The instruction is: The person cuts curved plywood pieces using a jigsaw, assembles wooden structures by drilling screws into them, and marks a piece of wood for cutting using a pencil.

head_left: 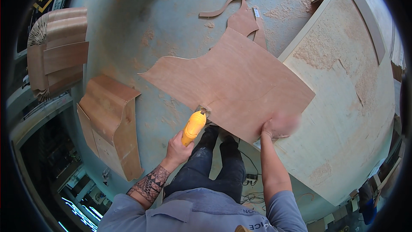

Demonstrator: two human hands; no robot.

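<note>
My left hand is wrapped around the yellow body of a power jigsaw. The saw's metal foot meets the near edge of a thin plywood sheet, where a faint curved line runs across the face. That sheet has a wavy cut edge at its far left and overlaps a pale board on the right. At the sheet's near right corner rests my right hand; its fingers are smeared, so their grip cannot be made out.
Curved plywood offcuts and a wavy strip lie beyond the sheet. Sawdust covers the big pale board. On the left stand a curved wooden form and stacked bent plywood. Cables trail by my feet.
</note>
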